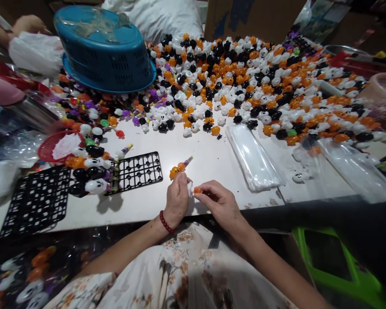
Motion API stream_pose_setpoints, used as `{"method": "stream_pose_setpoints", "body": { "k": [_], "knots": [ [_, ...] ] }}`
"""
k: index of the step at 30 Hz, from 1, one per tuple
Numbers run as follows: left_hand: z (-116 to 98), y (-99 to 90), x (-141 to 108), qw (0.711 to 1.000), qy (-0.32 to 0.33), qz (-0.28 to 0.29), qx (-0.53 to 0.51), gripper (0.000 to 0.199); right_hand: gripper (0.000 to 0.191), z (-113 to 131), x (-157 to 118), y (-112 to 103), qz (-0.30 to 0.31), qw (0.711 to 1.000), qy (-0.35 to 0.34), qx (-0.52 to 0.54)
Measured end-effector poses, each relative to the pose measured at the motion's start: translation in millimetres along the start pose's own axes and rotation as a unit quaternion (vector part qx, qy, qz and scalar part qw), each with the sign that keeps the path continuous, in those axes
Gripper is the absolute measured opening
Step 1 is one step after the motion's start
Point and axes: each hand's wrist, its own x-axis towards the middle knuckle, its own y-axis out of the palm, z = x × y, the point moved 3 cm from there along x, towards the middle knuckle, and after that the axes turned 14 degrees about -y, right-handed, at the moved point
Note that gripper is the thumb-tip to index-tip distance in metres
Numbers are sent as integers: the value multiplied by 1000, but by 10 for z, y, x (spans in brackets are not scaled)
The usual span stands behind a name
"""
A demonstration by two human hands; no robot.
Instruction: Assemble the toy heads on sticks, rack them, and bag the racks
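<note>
Close to the table's front edge, my left hand is closed around a small white plastic piece, mostly hidden by the fingers. My right hand pinches a small orange piece between thumb and fingertips, right up against the white one. Just beyond my left knuckles is an orange pumpkin-like figure with a colourful tube; whether it touches the hand I cannot tell. To the left, a black grid rack has several white, black and orange figures at its left end.
Loose orange, white and black figure pieces heap across the back. An upturned blue basket stands back left, near a red basket. Clear plastic bags lie at right. Another person's arm shows far left; a green stool-like object is below right.
</note>
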Motion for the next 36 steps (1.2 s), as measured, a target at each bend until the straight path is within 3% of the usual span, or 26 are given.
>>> {"method": "stream_pose_setpoints", "body": {
  "k": [5, 9, 12, 15, 17, 20, 27, 32, 36],
  "knots": [
    [23, 47, -23, 999, 31, 14, 28, 43, 9, 37, -40, 83, 1, 996, -74, -49],
    [8, 48, 58, 999, 16, 46, 15, 47, 8, 10, 29, 79, 26, 995, -76, -53],
    [2, 48, 141, 987, -62, 136, -54, 51, 8, -44, 101, 9, 48, 998, -41, -19],
    [14, 33, 192, 956, -148, 200, -154, 50, 32, -116, 132, -94, 3, 1000, 26, 13],
    [34, 5, 212, 947, -175, 189, -190, 49, 37, -159, 133, -147, -32, 995, 81, 42],
    [70, -33, 209, 948, -194, 160, -193, 50, 30, -161, 156, -202, -33, 989, 126, 67],
    [30, -95, 171, 964, -178, 162, -115, 54, 28, -12, 317, -296, -8, 993, 107, 39],
    [85, -94, 214, 950, -193, 149, -194, 54, 39, -39, 409, -228, -85, 986, 100, 105],
    [141, -93, 188, 927, -193, 180, -266, 50, 40, -78, 514, -131, -135, 976, 97, 138]
  ]
}}
